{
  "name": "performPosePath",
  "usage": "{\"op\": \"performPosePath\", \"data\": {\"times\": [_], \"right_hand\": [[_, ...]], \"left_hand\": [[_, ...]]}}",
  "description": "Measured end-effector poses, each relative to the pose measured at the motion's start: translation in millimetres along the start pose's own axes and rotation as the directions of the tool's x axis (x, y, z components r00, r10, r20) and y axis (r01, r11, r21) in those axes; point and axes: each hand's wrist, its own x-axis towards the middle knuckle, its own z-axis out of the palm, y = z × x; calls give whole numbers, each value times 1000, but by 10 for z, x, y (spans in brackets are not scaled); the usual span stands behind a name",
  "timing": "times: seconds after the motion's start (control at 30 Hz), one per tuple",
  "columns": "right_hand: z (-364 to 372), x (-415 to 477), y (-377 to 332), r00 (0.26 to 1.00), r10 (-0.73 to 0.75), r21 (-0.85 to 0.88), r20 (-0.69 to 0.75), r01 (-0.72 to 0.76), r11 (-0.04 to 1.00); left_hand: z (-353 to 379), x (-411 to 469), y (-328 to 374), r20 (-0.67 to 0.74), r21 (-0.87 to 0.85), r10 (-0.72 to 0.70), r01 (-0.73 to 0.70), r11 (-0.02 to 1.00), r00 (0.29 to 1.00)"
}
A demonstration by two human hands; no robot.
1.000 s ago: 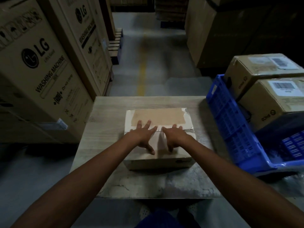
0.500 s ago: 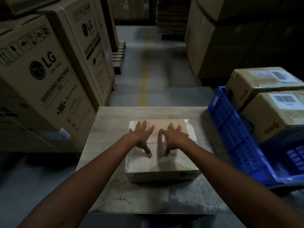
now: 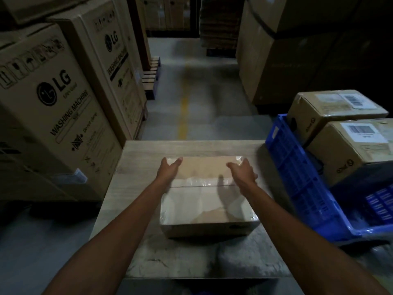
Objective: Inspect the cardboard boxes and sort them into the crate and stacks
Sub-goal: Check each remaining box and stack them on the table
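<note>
A tape-wrapped cardboard box (image 3: 205, 203) lies flat on the wooden table (image 3: 146, 154) in front of me. My left hand (image 3: 169, 170) rests on the box's far left corner with its fingers spread. My right hand (image 3: 242, 172) lies over the far right corner, thumb pointing inward. Neither hand visibly grips the box. To the right, a blue plastic crate (image 3: 297, 167) holds two labelled cardboard boxes, one at the back (image 3: 331, 111) and one nearer (image 3: 357, 150).
Tall washing machine cartons (image 3: 59, 116) stand close on the left of the table. Large cartons (image 3: 276, 60) are stacked at the back right. A floor aisle with a yellow line (image 3: 184, 116) runs away beyond the table, with pallets (image 3: 151, 77) beside it.
Both hands have moved apart from the middle of the box's top to its far corners. The camera view has tilted up a little.
</note>
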Motion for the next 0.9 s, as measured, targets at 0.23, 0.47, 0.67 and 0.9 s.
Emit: {"op": "performPosePath", "data": {"times": [0.23, 0.47, 0.67, 0.9], "right_hand": [[-324, 104, -106, 992, 20, 188, -121, 3, 982], [-404, -226, -171, 960, -73, 236, -271, 139, 962], [-289, -483, 239, 979, -38, 169, -201, 73, 983], [-437, -575, -165, 892, -440, -254, -98, 405, 878]], "left_hand": [[-230, 149, 316, -120, -101, 56, -68, 993, 991], [-245, -740, 546, -330, -64, 198, -231, 971, 923], [-228, -1002, 44, -256, 129, 350, -327, 936, 901], [-392, -935, 425, -14, 625, 644, -495, 603, 765]]}}
